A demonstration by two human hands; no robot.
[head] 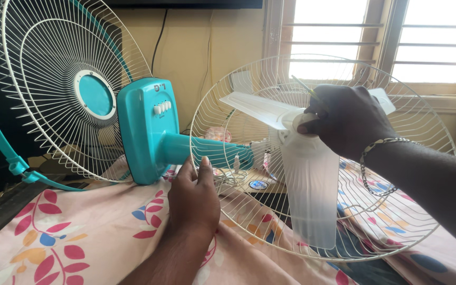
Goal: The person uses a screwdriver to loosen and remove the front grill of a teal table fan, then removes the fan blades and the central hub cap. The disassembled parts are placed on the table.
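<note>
On floral bedsheet [96, 237]: teal fan [149, 132], light, rigid; left hand [193, 198] clasps neck; right hand [344, 119] closed on slippery white blade hub [296, 124], best hold there.

Teal fan body [146, 129] with white buttons [162, 107], see-through white blades [307, 179]. White wire guards [59, 79], one with a teal centre disc [95, 95]. Pale pink sheet [91, 232], red, orange and blue leaf print.

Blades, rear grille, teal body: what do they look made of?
Blades: translucent white plastic, likely; light shows through, matte.
Rear grille: thin wire, probably white-coated metal; fine radial spokes and rings.
Teal body: moulded plastic with a glossy, smooth sheen, rounded edges.
</note>
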